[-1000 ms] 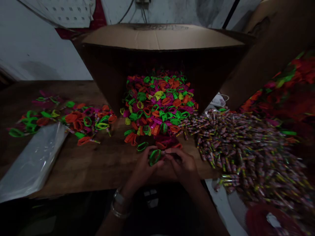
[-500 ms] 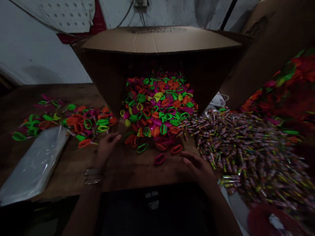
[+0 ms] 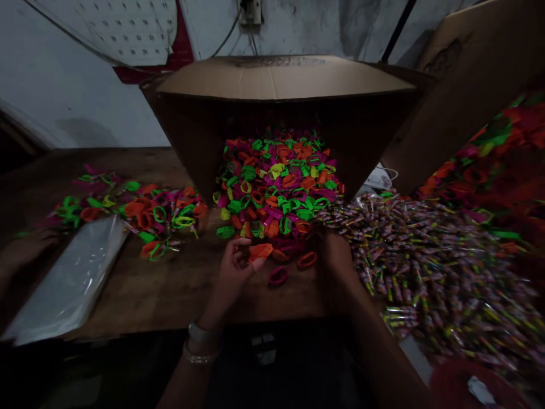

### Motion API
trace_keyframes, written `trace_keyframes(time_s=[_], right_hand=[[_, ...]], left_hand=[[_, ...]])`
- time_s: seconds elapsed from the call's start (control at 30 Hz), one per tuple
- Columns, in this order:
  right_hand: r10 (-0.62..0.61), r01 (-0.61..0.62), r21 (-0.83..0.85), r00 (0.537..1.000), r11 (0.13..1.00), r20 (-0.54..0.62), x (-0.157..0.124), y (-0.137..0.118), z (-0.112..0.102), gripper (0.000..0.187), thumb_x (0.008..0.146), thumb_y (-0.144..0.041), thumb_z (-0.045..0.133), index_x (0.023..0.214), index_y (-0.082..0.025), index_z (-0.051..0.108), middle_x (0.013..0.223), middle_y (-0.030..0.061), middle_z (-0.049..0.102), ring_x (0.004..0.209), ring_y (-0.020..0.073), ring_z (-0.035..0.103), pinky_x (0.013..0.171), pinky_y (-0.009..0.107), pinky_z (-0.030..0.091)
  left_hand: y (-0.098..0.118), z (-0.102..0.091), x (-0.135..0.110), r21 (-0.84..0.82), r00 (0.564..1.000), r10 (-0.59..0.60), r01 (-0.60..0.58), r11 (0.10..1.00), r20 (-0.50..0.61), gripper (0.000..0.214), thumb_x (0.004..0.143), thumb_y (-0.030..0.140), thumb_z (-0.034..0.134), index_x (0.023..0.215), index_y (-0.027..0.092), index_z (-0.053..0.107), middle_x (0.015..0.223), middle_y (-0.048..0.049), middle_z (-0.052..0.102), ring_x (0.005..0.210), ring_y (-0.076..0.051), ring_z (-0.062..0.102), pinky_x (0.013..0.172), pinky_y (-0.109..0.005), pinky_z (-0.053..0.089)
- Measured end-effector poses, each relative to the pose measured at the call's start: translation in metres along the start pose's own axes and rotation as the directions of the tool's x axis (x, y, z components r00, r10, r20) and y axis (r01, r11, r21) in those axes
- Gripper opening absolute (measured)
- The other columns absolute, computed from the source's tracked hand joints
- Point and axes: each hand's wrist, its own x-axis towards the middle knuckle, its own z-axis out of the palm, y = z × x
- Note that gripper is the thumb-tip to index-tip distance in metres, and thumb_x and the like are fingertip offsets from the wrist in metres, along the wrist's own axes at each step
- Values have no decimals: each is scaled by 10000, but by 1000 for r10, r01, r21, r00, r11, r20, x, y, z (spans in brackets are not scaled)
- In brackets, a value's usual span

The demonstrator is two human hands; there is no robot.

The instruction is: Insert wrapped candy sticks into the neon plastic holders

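My left hand (image 3: 234, 264), with bands on its wrist, pinches an orange plastic toy watch (image 3: 260, 251) between thumb and fingers in front of the cardboard box. My right hand (image 3: 338, 255) is at the near left edge of a heap of small wrapped candy tubes (image 3: 409, 244). Its fingers are curled, and shadow hides what lies in them. A heap of bright toy watches (image 3: 272, 182) spills from the box's open side. Between my hands lie a magenta toy watch (image 3: 278, 276) and an orange one with an open loop (image 3: 306, 260).
The cardboard box (image 3: 272, 85) stands on the wooden table (image 3: 179, 301). At left are a smaller heap of watches (image 3: 145, 210), a stack of clear plastic bags (image 3: 68, 284) and another person's hand (image 3: 19, 250). More watches (image 3: 489, 170) lie at right, above a red round object (image 3: 472, 386).
My left hand has moved right from the smaller heap and taken hold of an orange toy watch. My right hand has shifted up to the candy edge. Another person's hand has appeared at left.
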Motion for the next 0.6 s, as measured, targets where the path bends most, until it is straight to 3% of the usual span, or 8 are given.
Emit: trace_keyframes(time_s=[0.1,0.17,0.23,0.3,0.37,0.47,0.53,0.6], right_hand=[[-50,40,294,998,955,25,-22,-19,-15,291,756,-174,575,1041,-164,630,912,90,708,780,194,659,688,285,499],[-115,23,691,989,722,88,-45,-36,-23,307,731,-273,644,1028,-202,623,922,41,706,740,173,656,661,286,529],[-143,-59,878,979,474,142,-67,-54,-27,260,685,-312,702,922,-225,640,916,18,708,717,157,653,626,271,538],[-138,-106,944,978,312,156,-85,-69,-25,217,650,-292,731,835,-230,635,915,12,715,758,154,659,623,250,541],[-131,-135,965,977,223,167,-95,-75,-21,196,626,-254,750,776,-224,628,887,10,720,800,151,664,660,237,543],[-81,-181,972,978,149,194,-99,-73,-17,185,641,-266,759,750,-219,617,776,-4,714,718,138,671,613,226,546],[-11,-163,982,986,100,165,-97,-69,-19,199,656,-297,758,771,-226,613,730,-17,701,656,132,665,561,222,544],[13,-110,987,994,113,109,-95,-66,-23,197,662,-295,757,790,-229,624,739,-21,696,647,125,658,570,221,544]], left_hand=[[9,10,-12,-24,998,-17,18,1000,60,376,664,303,722,998,182,598,1105,-76,653,1012,-204,619,841,-309,500],[14,16,-16,-42,995,-33,37,998,95,396,667,294,727,1033,183,627,1141,-79,660,1028,-210,622,876,-314,493],[15,20,-18,-98,993,-52,62,993,109,463,644,295,749,1079,185,633,1138,-80,672,1011,-219,632,866,-317,501],[12,22,-20,-163,990,-72,91,982,119,495,645,312,752,1107,181,637,1120,-87,685,993,-226,640,853,-318,505],[7,24,-21,-220,990,-73,99,971,123,473,666,338,736,1101,171,649,1098,-97,694,990,-232,644,859,-321,500],[3,25,-21,-224,991,-54,81,971,126,444,693,360,708,1095,179,652,1045,-91,709,978,-230,649,848,-322,500],[5,26,-21,-111,992,-31,44,993,123,379,687,341,701,1030,185,669,1000,-75,714,944,-220,650,818,-308,501],[9,27,-22,36,991,-8,3,999,133,260,660,312,704,881,177,680,917,-57,712,860,-202,646,750,-279,499]])
